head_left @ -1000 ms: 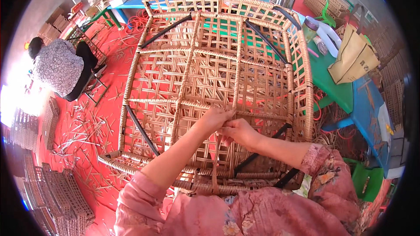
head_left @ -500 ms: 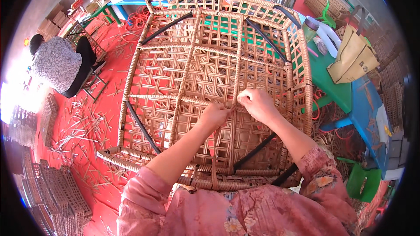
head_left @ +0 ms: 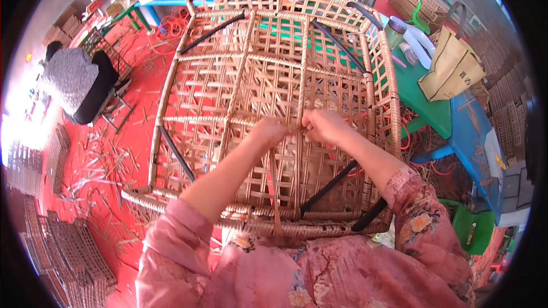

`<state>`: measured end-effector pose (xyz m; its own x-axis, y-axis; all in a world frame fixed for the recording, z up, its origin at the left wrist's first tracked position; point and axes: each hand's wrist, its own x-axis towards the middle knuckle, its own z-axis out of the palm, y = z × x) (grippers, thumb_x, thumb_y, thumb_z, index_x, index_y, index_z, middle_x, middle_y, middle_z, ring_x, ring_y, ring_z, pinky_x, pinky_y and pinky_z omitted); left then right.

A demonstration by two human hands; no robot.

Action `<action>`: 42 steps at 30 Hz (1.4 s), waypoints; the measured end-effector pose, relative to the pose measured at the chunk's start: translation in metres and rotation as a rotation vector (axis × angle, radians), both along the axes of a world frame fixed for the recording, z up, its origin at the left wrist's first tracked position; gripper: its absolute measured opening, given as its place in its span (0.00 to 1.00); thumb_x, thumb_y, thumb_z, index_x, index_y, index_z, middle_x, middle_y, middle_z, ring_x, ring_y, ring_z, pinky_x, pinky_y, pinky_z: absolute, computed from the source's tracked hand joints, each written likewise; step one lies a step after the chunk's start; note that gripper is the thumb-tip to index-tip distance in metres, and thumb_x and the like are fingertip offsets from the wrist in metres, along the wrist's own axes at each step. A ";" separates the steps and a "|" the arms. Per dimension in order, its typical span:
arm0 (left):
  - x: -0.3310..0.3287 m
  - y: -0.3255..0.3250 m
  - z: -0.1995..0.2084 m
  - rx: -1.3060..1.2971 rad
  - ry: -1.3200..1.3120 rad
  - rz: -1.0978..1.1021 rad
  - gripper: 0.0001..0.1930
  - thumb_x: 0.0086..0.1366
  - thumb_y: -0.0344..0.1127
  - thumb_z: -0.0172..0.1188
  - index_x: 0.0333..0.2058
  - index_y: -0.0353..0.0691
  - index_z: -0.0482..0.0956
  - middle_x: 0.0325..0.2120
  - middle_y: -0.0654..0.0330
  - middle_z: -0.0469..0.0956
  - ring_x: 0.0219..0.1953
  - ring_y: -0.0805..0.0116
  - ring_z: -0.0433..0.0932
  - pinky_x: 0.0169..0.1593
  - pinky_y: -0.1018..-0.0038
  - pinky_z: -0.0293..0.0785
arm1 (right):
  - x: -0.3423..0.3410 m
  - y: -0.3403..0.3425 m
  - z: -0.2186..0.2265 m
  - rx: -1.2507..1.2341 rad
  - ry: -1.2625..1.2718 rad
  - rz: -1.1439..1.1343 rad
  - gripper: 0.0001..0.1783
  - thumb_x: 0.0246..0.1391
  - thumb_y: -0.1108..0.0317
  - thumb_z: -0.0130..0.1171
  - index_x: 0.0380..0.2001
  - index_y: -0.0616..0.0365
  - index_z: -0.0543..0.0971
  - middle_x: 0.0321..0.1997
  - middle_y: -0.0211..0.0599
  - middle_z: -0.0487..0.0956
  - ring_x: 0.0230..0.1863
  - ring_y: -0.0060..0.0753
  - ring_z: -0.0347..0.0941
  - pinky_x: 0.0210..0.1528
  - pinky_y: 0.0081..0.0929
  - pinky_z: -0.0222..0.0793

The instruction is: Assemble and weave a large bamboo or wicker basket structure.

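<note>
Rattan frame (head_left: 236,86) lay beneath left hand (head_left: 270,133) and right hand (head_left: 325,126), close together, fingertips apparently pinching thin cane strip (head_left: 295,129) between them. Binding seemed in hand; next move likely called for even pull.

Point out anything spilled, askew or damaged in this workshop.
Loose cut strips lie strewn across the red floor on the left, pointing every way rather than gathered in a pile, so that area looks messy. The large woven wicker frame shows no obvious damage.
</note>
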<state>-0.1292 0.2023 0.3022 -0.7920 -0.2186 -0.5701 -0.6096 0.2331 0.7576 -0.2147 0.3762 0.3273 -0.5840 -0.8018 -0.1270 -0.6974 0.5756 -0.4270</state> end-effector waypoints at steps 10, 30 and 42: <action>0.000 -0.005 -0.053 -0.002 0.082 0.059 0.19 0.41 0.40 0.68 0.26 0.26 0.80 0.21 0.52 0.78 0.24 0.65 0.76 0.29 0.69 0.71 | 0.014 -0.009 0.009 0.095 0.120 -0.007 0.10 0.39 0.65 0.65 0.27 0.56 0.80 0.27 0.42 0.79 0.32 0.44 0.77 0.37 0.38 0.71; 0.018 0.011 -0.023 0.294 0.128 0.211 0.06 0.48 0.29 0.64 0.20 0.32 0.78 0.14 0.60 0.74 0.14 0.73 0.69 0.18 0.76 0.63 | -0.002 -0.006 0.013 0.118 -0.095 0.030 0.11 0.37 0.69 0.62 0.30 0.56 0.80 0.29 0.41 0.80 0.35 0.42 0.77 0.38 0.36 0.70; 0.024 0.014 -0.009 0.501 -0.027 0.231 0.04 0.60 0.30 0.57 0.33 0.36 0.77 0.13 0.71 0.68 0.11 0.83 0.62 0.12 0.81 0.60 | -0.008 -0.003 0.002 -0.027 -0.349 -0.075 0.13 0.31 0.73 0.63 0.27 0.62 0.80 0.22 0.37 0.78 0.25 0.27 0.74 0.28 0.29 0.69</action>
<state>-0.1054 0.2163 0.2928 -0.7394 -0.0814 -0.6684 -0.6229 -0.2940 0.7249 -0.2222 0.3733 0.3288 -0.5665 -0.7639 -0.3091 -0.4627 0.6052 -0.6477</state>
